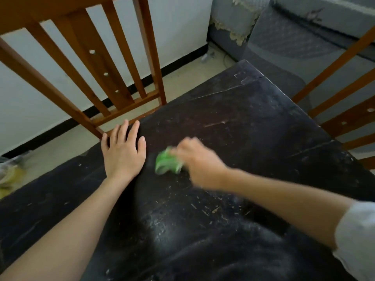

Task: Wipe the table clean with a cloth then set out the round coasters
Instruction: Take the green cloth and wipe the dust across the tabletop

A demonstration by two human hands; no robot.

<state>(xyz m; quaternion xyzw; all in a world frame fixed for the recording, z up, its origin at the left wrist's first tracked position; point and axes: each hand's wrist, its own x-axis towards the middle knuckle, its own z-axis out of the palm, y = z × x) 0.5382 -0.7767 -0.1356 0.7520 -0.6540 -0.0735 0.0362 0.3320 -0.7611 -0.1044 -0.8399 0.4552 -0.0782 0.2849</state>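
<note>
A dark, scratched wooden table [233, 122] fills most of the view, with pale specks and crumbs near its middle. My right hand [197, 162] is blurred and grips a bunched green cloth [167, 162] pressed onto the tabletop. My left hand [123, 151] lies flat on the table near its left edge, fingers spread, a short way left of the cloth. No coasters are in view.
A wooden chair back [101, 63] stands against the table's left edge. Another wooden chair [345, 110] stands at the right edge. A grey sofa [294, 37] is beyond the far corner. A plastic bag [10, 171] lies on the floor at left.
</note>
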